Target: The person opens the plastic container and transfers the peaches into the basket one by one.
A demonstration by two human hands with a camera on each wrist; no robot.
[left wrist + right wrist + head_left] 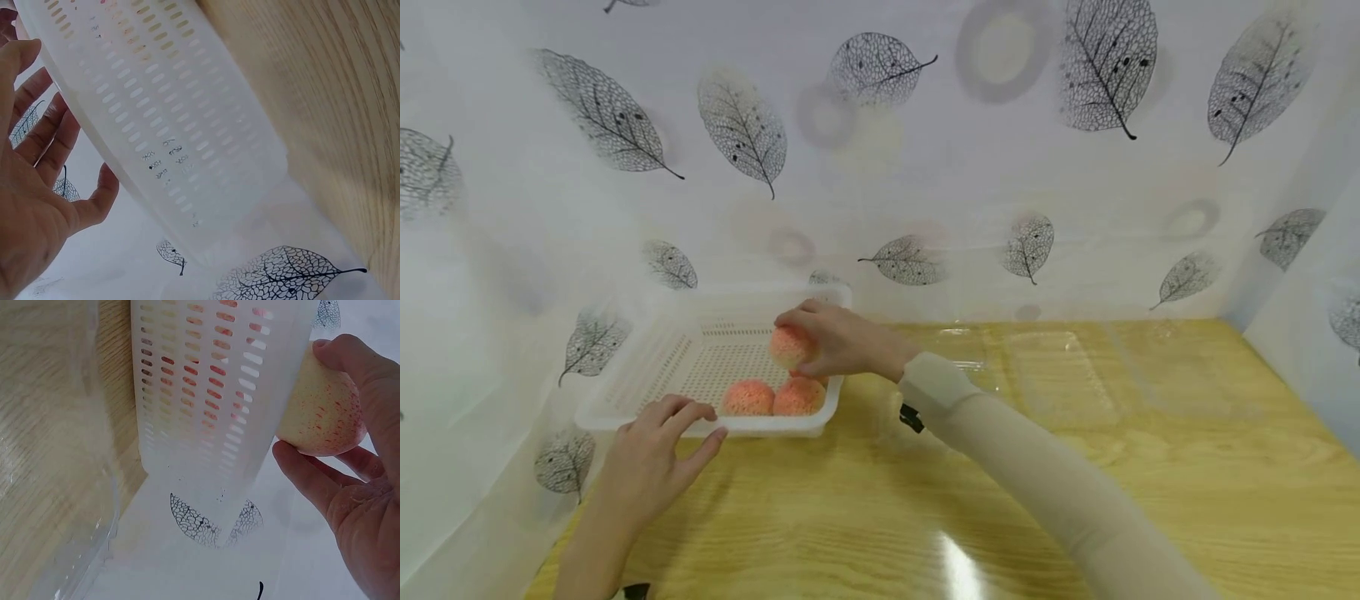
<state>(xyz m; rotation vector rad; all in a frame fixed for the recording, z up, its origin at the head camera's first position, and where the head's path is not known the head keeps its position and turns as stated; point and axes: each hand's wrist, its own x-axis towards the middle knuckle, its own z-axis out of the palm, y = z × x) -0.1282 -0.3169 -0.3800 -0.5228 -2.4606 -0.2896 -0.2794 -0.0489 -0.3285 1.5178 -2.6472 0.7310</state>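
A white perforated plastic basket stands at the left of the table. Pinched between the thumb and fingers of my right hand is a peach, held over the basket's right side. In the right wrist view this peach shows yellow with red specks, just above the rim. Two more peaches lie in the near right corner, one peach left of the other peach. My left hand rests at the near rim, fingers loosely bent and spread; its little finger touches the rim in the left wrist view.
Clear plastic trays lie right of the basket, including one tray partly behind my right sleeve. The wood-grain table meets a white leaf-print sheet at the back and sides.
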